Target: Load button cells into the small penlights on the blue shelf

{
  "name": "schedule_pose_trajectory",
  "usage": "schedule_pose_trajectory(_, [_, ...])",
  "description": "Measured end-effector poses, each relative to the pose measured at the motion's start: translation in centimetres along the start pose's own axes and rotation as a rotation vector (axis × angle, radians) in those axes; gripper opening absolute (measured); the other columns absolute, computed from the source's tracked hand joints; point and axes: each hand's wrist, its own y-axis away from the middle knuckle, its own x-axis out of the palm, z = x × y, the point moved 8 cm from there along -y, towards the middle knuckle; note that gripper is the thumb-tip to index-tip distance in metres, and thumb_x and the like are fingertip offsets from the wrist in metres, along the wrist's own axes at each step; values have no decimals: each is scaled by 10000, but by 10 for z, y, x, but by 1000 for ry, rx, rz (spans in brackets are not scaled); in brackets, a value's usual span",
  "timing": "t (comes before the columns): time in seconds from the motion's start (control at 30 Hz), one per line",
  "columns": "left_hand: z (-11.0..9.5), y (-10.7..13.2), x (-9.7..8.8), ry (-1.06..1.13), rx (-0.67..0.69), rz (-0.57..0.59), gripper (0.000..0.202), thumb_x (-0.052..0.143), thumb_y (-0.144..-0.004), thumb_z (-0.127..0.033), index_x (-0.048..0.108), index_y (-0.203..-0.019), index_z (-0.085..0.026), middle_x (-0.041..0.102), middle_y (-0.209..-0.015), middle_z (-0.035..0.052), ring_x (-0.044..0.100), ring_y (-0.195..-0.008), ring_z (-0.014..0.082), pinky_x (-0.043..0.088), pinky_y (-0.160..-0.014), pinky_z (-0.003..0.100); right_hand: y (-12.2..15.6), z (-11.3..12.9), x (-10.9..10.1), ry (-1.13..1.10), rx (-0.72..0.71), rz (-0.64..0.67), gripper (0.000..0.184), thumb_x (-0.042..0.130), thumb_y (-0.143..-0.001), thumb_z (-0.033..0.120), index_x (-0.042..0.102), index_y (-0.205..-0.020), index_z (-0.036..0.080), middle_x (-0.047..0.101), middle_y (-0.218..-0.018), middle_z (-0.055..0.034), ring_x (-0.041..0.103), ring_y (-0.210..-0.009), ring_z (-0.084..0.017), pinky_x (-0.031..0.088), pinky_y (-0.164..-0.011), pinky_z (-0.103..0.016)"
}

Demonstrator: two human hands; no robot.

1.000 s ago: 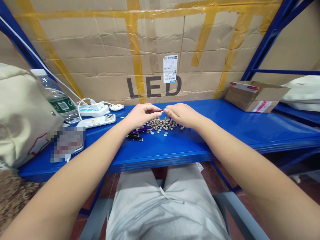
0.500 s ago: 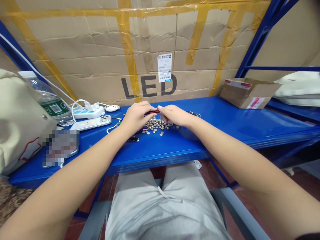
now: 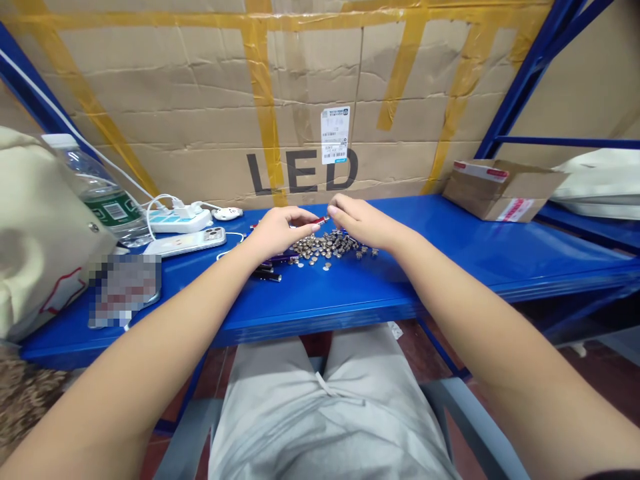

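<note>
My left hand [image 3: 284, 230] is closed around a slim red pen-shaped tube [image 3: 319, 221], whose silvery end points right. Right at that end are the curled, pinched fingers of my right hand [image 3: 357, 220]; what they hold, if anything, is too small to make out. Below both hands, a pile of small silvery metal pieces [image 3: 325, 245] is spread on the blue table [image 3: 320, 300]. Several dark pen-shaped tubes [image 3: 267, 272], some black and one purple, lie beneath my left wrist, partly hidden by it.
On the left are a phone [image 3: 187, 241], a power strip [image 3: 183, 220] with white cables, a water bottle [image 3: 113, 200], a blurred-out item [image 3: 125, 290] and a cream bag [image 3: 45, 227]. An open cardboard box [image 3: 503, 190] stands at right. A large taped carton [image 3: 200, 120] forms the back.
My right hand has shifted slightly right, baring the tube's silvery end and more of the metal pieces. My left hand keeps the red tube. The view has shifted a little.
</note>
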Motion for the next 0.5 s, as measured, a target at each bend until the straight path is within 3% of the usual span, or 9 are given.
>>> schedule_pose_trajectory(0.1, [5, 0, 0, 82, -64, 40, 349, 680, -766, -444, 727, -990, -181, 731, -1006, 73, 651, -912, 210, 503, -823, 339, 1, 9, -4, 104, -89, 4, 293, 405, -939, 418, 551, -1029, 181, 643, -998, -91, 568, -846, -211, 389, -716, -308])
schedule_pose_trajectory(0.3, [8, 1, -1, 110, -83, 74, 392, 685, -747, -482, 732, -1001, -188, 727, -1022, 66, 643, -936, 217, 486, -862, 337, 1, 17, -6, 298, -160, -16, 226, 413, -935, 321, 586, -964, 180, 662, -923, -80, 576, -803, -203, 356, -665, -283])
schedule_pose_trajectory(0.5, [1, 2, -6, -6, 16, -37, 286, 692, -756, -393, 746, -930, -174, 732, -911, 62, 645, -816, 185, 498, -751, 299, 1, 23, -1, 234, -178, -26, 216, 406, -923, 301, 564, -846, 177, 620, -770, -49, 527, -691, -167, 325, -620, -269])
